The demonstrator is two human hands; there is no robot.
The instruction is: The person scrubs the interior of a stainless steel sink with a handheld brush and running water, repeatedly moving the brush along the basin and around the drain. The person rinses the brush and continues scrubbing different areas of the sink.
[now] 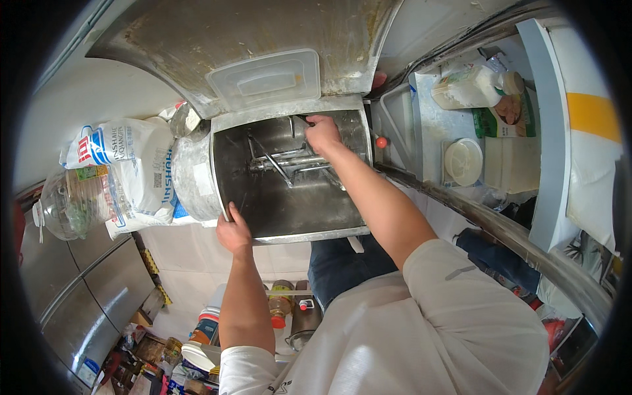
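Observation:
The stainless-steel trough (291, 212) of a dough mixer lies before me, its inside mostly bare metal. A metal shaft with bent mixing arms (279, 168) crosses it. My left hand (234, 232) grips the near left corner of the trough's rim, thumb over the edge. Inside, by the far wall, my right hand (323, 134) is closed around a thin, dark, flat tool that looks like a scraper; most of it is hidden by the fingers. My right forearm passes over the trough's right side and covers part of the shaft.
The raised metal lid (296, 29) stands behind the trough, with a clear plastic lid (266, 79) against it. Flour sacks (138, 173) and a metal bowl (187, 123) sit left. A red knob (381, 142) and a shelf holding a plastic jar (469, 89) are right.

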